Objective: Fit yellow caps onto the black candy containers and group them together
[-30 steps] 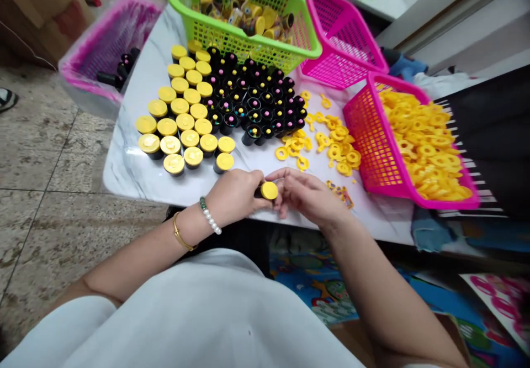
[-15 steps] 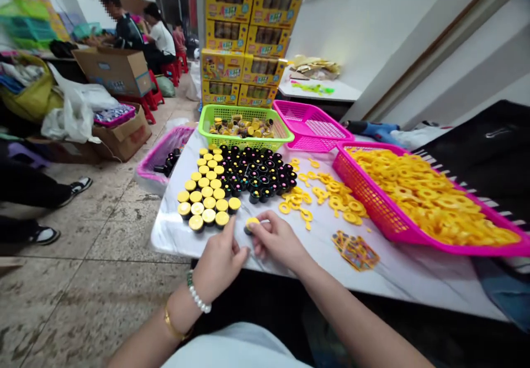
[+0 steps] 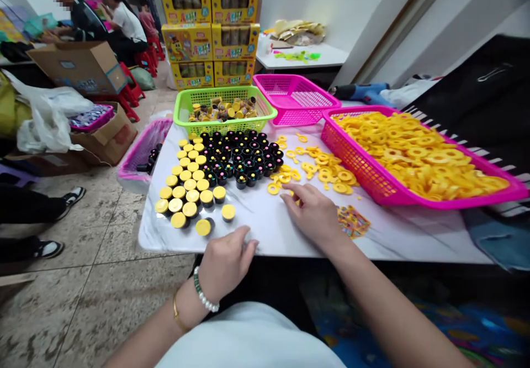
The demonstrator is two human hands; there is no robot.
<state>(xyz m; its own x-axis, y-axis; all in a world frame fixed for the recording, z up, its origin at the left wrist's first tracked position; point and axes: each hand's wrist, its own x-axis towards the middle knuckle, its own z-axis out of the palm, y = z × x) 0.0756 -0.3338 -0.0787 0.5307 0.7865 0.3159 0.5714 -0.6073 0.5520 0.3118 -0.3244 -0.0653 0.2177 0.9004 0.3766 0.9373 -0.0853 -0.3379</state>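
My left hand (image 3: 227, 260) rests at the white table's (image 3: 269, 230) front edge with its fingers loosely bent and nothing in them. My right hand (image 3: 312, 213) lies flat further in, fingertips at the near edge of the loose yellow rings (image 3: 323, 172). Left of both hands stands a cluster of yellow-capped black containers (image 3: 190, 191); its nearest two (image 3: 203, 227) stand a little apart from the rest. Behind them are several uncapped black containers (image 3: 244, 158). A small sheet of coloured stickers (image 3: 351, 221) lies just right of my right hand.
A pink basket (image 3: 356, 163) full of yellow rings is at the right, an empty pink basket (image 3: 296, 100) and a green basket (image 3: 223, 122) of finished pieces at the back. A pink bin (image 3: 141, 152) stands on the floor to the left. People sit at the far left.
The capped container that both hands held now stands on the table. My right hand has moved to the loose rings, my left hand has drawn back to the table edge. The view tilted up.
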